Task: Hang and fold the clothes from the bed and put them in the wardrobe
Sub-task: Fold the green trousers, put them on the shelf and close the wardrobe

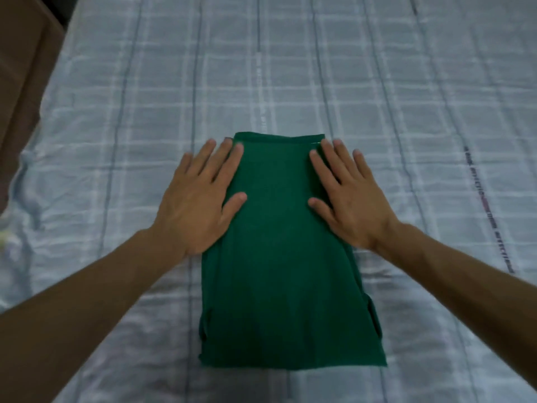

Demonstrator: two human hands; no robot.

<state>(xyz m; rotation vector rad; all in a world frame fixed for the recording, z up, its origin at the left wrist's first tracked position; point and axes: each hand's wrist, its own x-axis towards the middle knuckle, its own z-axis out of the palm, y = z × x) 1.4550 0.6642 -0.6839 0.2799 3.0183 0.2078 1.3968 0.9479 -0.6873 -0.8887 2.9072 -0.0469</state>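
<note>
Pale blue checked bedsheet (377, 97) spreads under both my hands | green folded garment (279, 271) lies flat between them | my left hand (197, 199) presses its left edge, fingers straight | my right hand (348, 196) presses its right edge, fingers straight and spread

A creased pale blue bedsheet (377, 82) checked in white and grey fills the view in dim light, a plain brown surface (23, 68) beside its left edge.
</note>
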